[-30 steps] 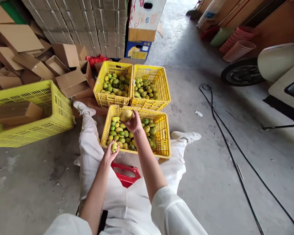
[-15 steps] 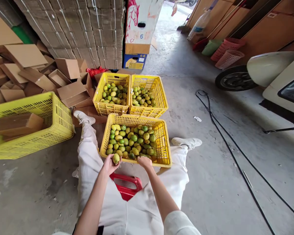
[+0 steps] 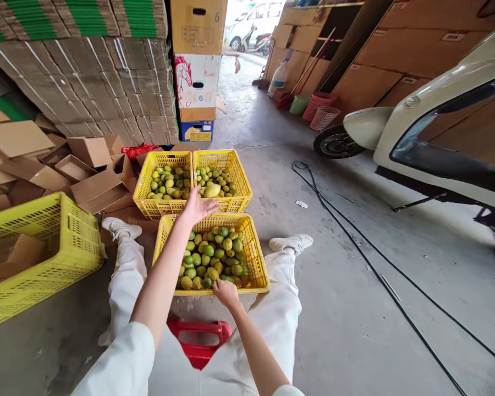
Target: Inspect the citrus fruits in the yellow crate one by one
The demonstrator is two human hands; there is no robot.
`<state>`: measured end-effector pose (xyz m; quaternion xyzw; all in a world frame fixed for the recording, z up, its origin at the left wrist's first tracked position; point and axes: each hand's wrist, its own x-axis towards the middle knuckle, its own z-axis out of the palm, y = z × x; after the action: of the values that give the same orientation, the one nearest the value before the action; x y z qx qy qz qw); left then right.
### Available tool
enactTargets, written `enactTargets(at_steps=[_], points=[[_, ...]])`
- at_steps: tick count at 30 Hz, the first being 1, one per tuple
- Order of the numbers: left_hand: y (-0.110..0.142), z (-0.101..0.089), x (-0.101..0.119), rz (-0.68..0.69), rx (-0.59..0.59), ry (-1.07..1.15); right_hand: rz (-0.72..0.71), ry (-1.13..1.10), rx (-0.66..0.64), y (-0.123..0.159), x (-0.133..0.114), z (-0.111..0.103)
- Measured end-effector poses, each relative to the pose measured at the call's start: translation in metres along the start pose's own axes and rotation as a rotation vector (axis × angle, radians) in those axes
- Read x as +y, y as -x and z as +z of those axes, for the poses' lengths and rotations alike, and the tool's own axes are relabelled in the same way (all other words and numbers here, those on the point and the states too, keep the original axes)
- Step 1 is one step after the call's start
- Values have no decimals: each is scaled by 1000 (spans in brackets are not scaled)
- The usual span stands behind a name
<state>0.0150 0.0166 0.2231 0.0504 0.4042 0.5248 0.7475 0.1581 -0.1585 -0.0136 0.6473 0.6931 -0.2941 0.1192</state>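
A person's bare left hand reached forward with fingers spread, clamped on nothing visible; just beyond it, a pale yellow fruit showed over the far-right crate, though whether it was in the air or on the heap could not be told. The right hand was curled at the close rim of the near crate; whether it gripped anything was hidden. Ahead of that hand lay many green and yellow fruits; beyond and left of the open hand, the far-left crate held a heap too. As far as could be judged, portions already lay in both far crates, while a large share remained in the near one; no final count could be told.
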Motion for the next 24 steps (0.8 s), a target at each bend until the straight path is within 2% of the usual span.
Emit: enactTargets(at_steps=[2, 3, 5, 6, 8, 9, 11, 14, 16, 19, 24], points=[[1, 22, 30, 136, -86, -96, -11, 8, 11, 0, 1, 1], [2, 24, 40, 194, -113, -142, -13, 9, 14, 0, 1, 2], [0, 9, 46, 272, -117, -269, -15, 7, 14, -1, 1, 3], [-3, -7, 42, 292, -90, -369, -15, 4, 13, -1, 1, 3], [-10, -50, 22, 288, 29, -636, -13, -8, 7, -1, 0, 3], [-14, -76, 7, 245, 116, -826, -11, -16, 2, -1, 0, 3], [-14, -130, -30, 119, 216, -959, -5, -31, -11, -1, -1, 2], [-1, -203, -84, -72, 273, -1124, 14, -46, -45, -5, -1, 1], [9, -239, -110, -191, 302, -1214, 30, -49, -83, -11, 0, 0], [8, -273, -130, -278, 273, -1292, 58, -46, -131, -25, 5, -2], [-16, -304, -141, -402, 269, -1340, 136, 4, -56, -53, 29, -9]])
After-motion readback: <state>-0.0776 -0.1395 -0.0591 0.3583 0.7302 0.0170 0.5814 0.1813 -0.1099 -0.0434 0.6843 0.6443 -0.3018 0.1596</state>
